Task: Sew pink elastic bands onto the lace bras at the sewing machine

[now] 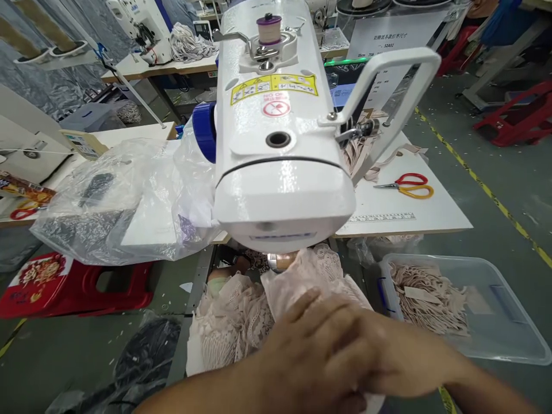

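My left hand (297, 351) and my right hand (366, 345) overlap at the bottom middle, over pale pink lace fabric (308, 273). Both have bent fingers and look closed on this fabric; some fingertips are hidden and the hands are slightly blurred. Just left of them lies a bunched heap of similar lace pieces (233, 322). The fabric lies in front of and below the white sewing machine head (280, 190), which hides its needle area. A bobbin of pale thread (269, 30) sits on top of the machine.
Red-and-yellow scissors (411, 187) and a clear ruler (382, 217) lie on the white table (435, 213). A clear plastic bin (509, 345) with beige straps stands at right. Plastic sheeting (146, 178) covers the left table. A red stool (129, 293) stands below it.
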Motion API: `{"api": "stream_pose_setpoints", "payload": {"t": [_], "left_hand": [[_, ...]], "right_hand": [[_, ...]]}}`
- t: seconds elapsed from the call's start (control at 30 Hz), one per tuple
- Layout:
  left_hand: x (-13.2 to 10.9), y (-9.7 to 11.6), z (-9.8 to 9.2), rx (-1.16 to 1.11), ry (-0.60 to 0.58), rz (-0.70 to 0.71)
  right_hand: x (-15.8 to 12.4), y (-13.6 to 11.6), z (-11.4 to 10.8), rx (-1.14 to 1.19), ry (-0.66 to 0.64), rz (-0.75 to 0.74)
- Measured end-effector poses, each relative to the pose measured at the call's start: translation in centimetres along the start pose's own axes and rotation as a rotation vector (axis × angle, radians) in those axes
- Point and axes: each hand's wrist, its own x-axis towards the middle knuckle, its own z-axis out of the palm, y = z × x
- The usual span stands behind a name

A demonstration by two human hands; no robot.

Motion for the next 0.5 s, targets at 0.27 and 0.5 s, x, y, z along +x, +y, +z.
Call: {"api": "stream_pose_setpoints", "payload": {"t": [0.27,0.5], "left_hand": [[-1.0,-4.5,-0.1,-0.393,-0.143,-0.619],[0.0,-7.0,-2.1,-0.29,-0.08,-0.654]], "right_hand": [[2.3,-1.4,-1.0,-0.033,0.274,0.377],[5.5,1.6,-3.2,-0.011,0.369,0.334]]}}
